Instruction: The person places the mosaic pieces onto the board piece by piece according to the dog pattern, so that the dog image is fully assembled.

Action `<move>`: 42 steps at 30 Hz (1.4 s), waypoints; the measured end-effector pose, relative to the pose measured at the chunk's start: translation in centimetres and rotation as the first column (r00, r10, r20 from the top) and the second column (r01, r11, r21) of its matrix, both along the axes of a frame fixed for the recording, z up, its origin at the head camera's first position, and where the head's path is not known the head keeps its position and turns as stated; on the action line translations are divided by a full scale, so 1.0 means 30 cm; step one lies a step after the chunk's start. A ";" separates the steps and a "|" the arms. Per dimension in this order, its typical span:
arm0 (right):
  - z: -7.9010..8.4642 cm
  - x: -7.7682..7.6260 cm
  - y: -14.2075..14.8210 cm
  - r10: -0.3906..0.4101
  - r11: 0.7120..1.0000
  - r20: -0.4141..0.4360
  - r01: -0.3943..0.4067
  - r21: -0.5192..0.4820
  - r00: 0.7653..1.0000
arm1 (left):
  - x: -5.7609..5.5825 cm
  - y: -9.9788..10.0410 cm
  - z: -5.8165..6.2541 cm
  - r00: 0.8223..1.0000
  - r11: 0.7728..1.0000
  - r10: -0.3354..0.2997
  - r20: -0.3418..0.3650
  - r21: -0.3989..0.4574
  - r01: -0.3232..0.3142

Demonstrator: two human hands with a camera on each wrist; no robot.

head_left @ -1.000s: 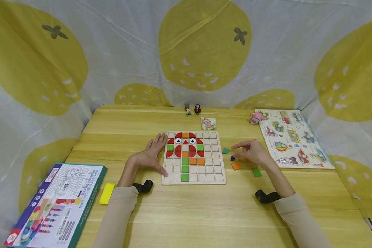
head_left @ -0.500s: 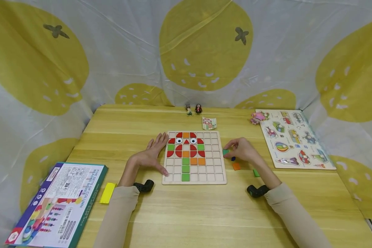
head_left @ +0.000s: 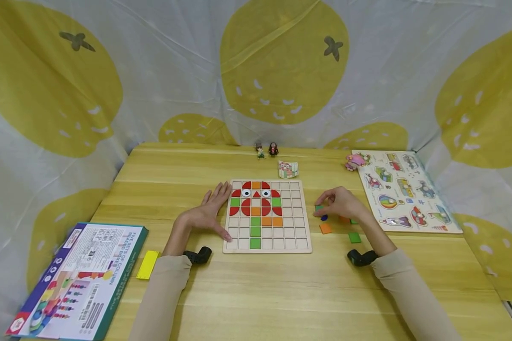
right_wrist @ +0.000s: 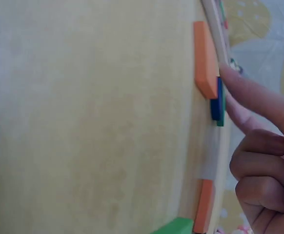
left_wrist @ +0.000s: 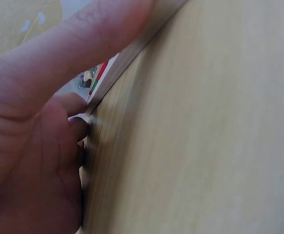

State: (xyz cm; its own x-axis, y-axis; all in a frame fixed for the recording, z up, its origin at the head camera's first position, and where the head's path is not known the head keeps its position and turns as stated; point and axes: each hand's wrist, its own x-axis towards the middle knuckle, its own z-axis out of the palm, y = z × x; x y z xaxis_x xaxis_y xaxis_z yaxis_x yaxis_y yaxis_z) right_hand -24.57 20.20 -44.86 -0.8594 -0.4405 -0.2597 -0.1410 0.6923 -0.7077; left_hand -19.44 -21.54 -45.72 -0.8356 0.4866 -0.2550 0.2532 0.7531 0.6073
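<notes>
A wooden grid board (head_left: 295, 248) holds red, orange, green and eye-patterned tiles forming a figure on its left part. My left hand (head_left: 205, 215) is spread along the board's left edge, thumb (left_wrist: 83, 44) at the near left corner. Beyond the board's right side, my right hand (head_left: 343, 204) pinches a green quarter-round tile (head_left: 318, 208) between thumb and forefinger, its other fingers (right_wrist: 264, 165) curled. Under it is a dark blue tile (head_left: 324, 218). Nearby lie an orange tile (head_left: 325, 228) and a green square tile (head_left: 354, 237); further tiles are partly hidden by the hand.
A picture puzzle board (head_left: 409, 194) lies at the right, with a pink toy (head_left: 355, 161) at its corner. Behind the grid board are a small pattern card (head_left: 288, 169) and two figurines (head_left: 273, 149). At left are a flat box (head_left: 81, 279) and a yellow piece (head_left: 148, 265).
My right hand went left to the green quarter-round tile, then back right a little with it, away from the board. The left hand stays in place.
</notes>
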 end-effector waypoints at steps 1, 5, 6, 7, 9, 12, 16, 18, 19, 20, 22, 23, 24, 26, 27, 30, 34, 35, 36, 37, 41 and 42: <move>0.001 0.000 -0.001 0.008 1.000 0.001 -0.008 -0.004 1.000 | 0.000 0.001 0.001 1.000 1.000 -0.001 -0.001 0.002 0.001; 0.006 0.001 0.004 0.031 0.999 0.020 -0.030 -0.043 0.999 | -0.001 0.004 -0.001 1.000 1.000 -0.006 0.002 0.008 0.006; 0.006 0.002 0.007 0.026 0.999 0.019 -0.025 -0.047 0.999 | -0.001 0.005 -0.002 1.000 1.000 -0.008 0.003 0.011 0.008; 0.007 0.002 0.012 0.016 0.999 0.015 -0.016 -0.047 1.000 | 0.000 0.006 -0.002 1.000 1.000 -0.007 0.005 0.014 0.007; 0.006 0.004 0.023 -0.022 0.999 0.005 0.022 -0.041 1.000 | 0.000 0.006 -0.003 1.000 1.000 -0.007 0.007 0.015 0.007; 0.003 0.006 0.033 -0.088 0.995 0.006 0.088 -0.039 0.996 | -0.001 0.005 -0.006 1.000 1.000 -0.001 0.010 0.009 0.001; -0.001 0.008 0.035 -0.125 0.990 0.044 0.127 -0.055 0.991 | -0.001 0.001 -0.009 1.000 1.000 0.006 0.014 -0.005 -0.006; -0.003 0.010 0.030 -0.136 0.988 0.067 0.140 -0.067 0.988 | -0.001 -0.001 -0.009 1.000 1.000 0.005 0.014 -0.008 -0.005; -0.004 0.011 0.026 -0.143 0.987 0.075 0.148 -0.069 0.987 | -0.001 -0.001 -0.009 1.000 1.000 0.005 0.014 -0.008 -0.005; -0.005 0.013 0.021 -0.156 0.984 0.085 0.162 -0.073 0.984 | -0.001 -0.003 -0.008 1.000 1.000 0.003 0.013 -0.006 -0.003; -0.007 0.017 0.009 -0.171 0.980 0.103 0.180 -0.087 0.980 | -0.001 -0.004 -0.006 1.000 1.000 0.003 0.015 -0.006 -0.003; -0.007 0.019 0.002 -0.181 0.977 0.107 0.190 -0.091 0.978 | -0.001 -0.004 -0.005 1.000 1.000 0.003 0.015 -0.006 -0.003; -0.007 0.020 -0.004 -0.188 0.976 0.107 0.198 -0.095 0.976 | -0.001 -0.004 -0.004 1.000 1.000 0.002 0.014 -0.005 -0.002; -0.005 0.022 -0.015 -0.185 0.976 0.100 0.195 -0.100 0.978 | -0.001 -0.005 -0.003 1.000 1.000 0.001 0.012 -0.004 -0.001; -0.004 0.023 -0.019 -0.179 0.977 0.096 0.188 -0.100 0.979 | -0.001 -0.005 -0.004 1.000 1.000 0.002 0.012 -0.005 -0.002; 0.004 0.029 -0.033 -0.150 0.982 0.083 0.158 -0.103 0.985 | 0.000 -0.004 -0.003 1.000 1.000 0.001 0.009 -0.003 -0.001; 0.018 0.060 -0.081 -0.112 0.979 0.118 0.130 -0.155 0.987 | 0.001 -0.003 -0.001 1.000 1.000 0.006 0.011 -0.004 -0.006; 0.020 0.071 -0.100 -0.104 0.977 0.130 0.125 -0.170 0.986 | 0.002 -0.003 0.000 1.000 1.000 0.006 0.010 -0.004 -0.006; 0.021 0.082 -0.122 -0.099 0.976 0.138 0.124 -0.181 0.985 | 0.002 -0.003 0.000 1.000 1.000 0.007 0.010 -0.005 -0.007; 0.022 0.093 -0.143 -0.094 0.975 0.142 0.120 -0.189 0.985 | 0.003 -0.003 0.000 1.000 1.000 0.007 0.008 -0.007 -0.007; 0.012 0.123 -0.211 -0.078 0.978 0.131 0.101 -0.182 0.988 | 0.004 -0.001 0.003 1.000 1.000 0.008 0.010 -0.006 -0.008; 0.008 0.127 -0.221 -0.081 0.979 0.126 0.103 -0.177 0.989 | 0.004 0.000 0.003 1.000 1.000 0.009 0.012 -0.006 -0.009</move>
State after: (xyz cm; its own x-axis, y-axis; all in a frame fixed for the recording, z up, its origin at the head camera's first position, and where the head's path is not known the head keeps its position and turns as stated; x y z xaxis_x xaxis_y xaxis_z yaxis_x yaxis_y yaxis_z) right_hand -20.76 13.56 -44.61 -0.8668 -0.4099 -0.2838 0.0091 0.5561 -0.8310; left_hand -19.31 -21.55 -45.63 -0.8366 0.4778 -0.2678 0.2396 0.7589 0.6055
